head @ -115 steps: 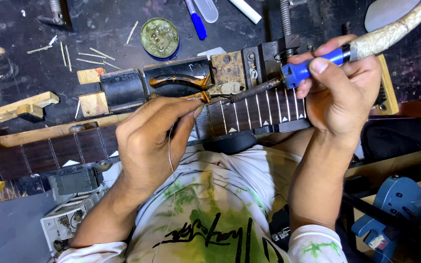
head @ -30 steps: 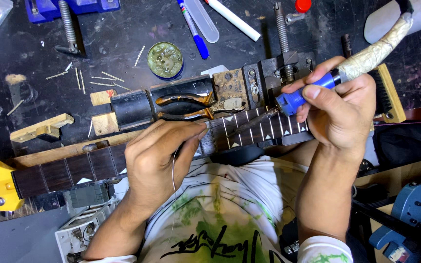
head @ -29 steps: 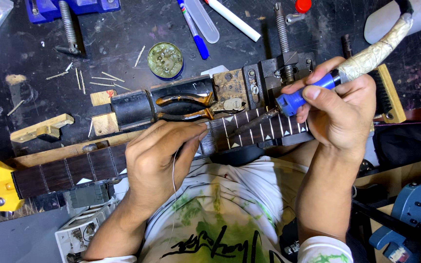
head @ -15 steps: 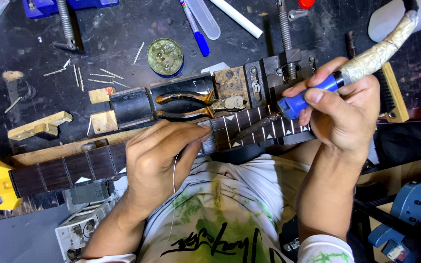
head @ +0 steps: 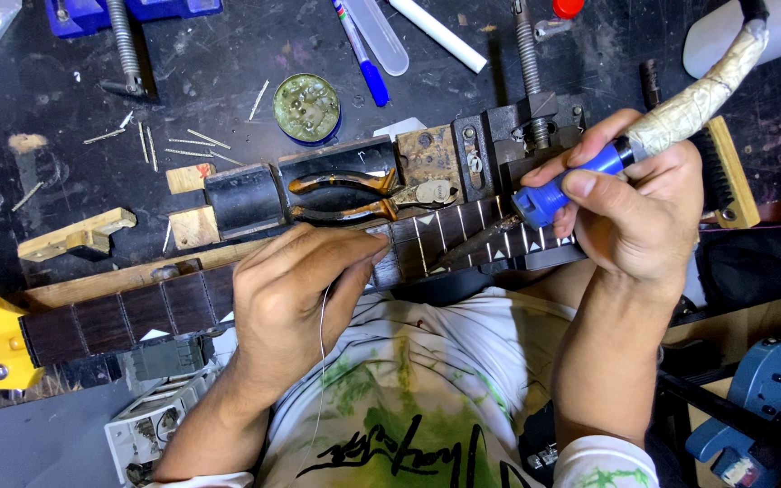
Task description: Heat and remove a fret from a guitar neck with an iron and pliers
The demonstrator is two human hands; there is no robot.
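a blue-handled soldering iron (head: pixel 560 188) is gripped in the right hand (head: pixel 630 208), fingers closed round the handle, its dark tip (head: pixel 467 248) laid on the guitar neck (head: pixel 183 303). a thin wire (head: pixel 322 334) is pinched between the closed fingertips of the left hand (head: pixel 296 298), which is pressed on the fretboard just left of the tip. the iron is judged light and rigid, its tip likely hot — best held only by the handle, as it is; its taped cable (head: pixel 698 95) is stiff and may tug upward behind the right hand. the wire is judged soft, springy and easily lost, so it is better held close to its end. the neck is long, rigid and propped on blocks. beyond the left fingers pliers (head: pixel 354 197) are lying, close enough to be nudged; a round tin (head: pixel 305 107) and loose fret pieces (head: pixel 183 142) are further off — clear of both hands.
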